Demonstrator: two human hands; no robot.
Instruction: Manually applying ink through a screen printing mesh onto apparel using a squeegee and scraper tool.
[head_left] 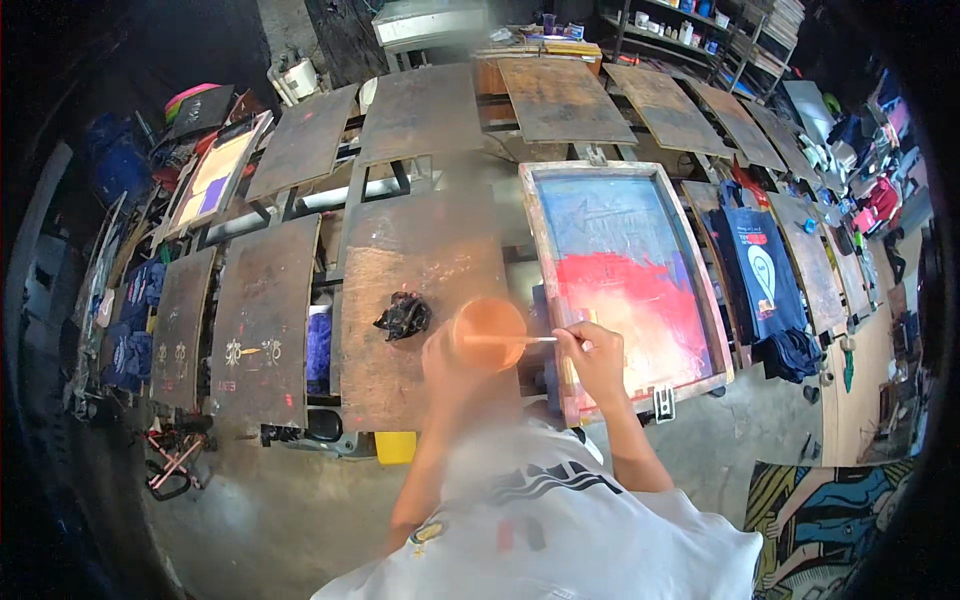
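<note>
One white shirt (540, 530) is closest, then one orange cup (487, 333) cupped in the left hand (445, 365), beside it the right hand (592, 357) pinching one thin stick (510, 339) across its top.

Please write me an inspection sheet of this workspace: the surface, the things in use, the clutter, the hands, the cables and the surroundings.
Surface: brown stained boards in rows on metal frames.
Job's things: orange cup of ink; thin stick lying across its mouth; framed printing screen with red ink on its lower half.
Clutter: black crumpled rag on the centre board; yellow tub on the floor.
Grippers: left hand holds the cup; right hand pinches the stick.
Cables: nothing seen.
Surroundings: dark blue bags on the right boards; shelves behind; concrete floor.
</note>
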